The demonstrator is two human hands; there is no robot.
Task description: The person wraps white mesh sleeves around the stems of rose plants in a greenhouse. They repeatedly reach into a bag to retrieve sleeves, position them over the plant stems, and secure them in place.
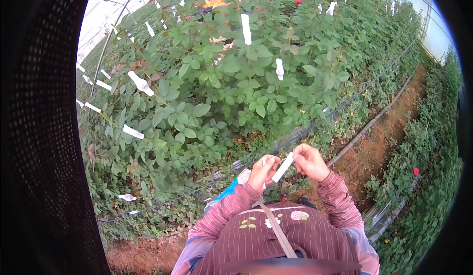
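My right hand (310, 162) pinches the upper end of a flat white mesh sleeve (282, 168) between thumb and fingers. The sleeve slants down to the left, its lower end close to the fingers of my left hand (261, 173). Another narrow white strip, seen edge-on, is held in my left hand and pokes out above and below it. Beyond both hands stand leafy rose bushes (229, 90). White sleeves cover buds on many stems; a bulging one (140, 83) is at the left and a slimmer one (246, 29) rises at the top middle.
A blue and white bag (229, 190) hangs beside my left forearm. Dark pipes (295, 138) run along the bed's edge, with a bare soil path (384, 116) to the right. Another person (214, 1) stands among the far bushes. A dark mesh (44, 127) blocks the left side.
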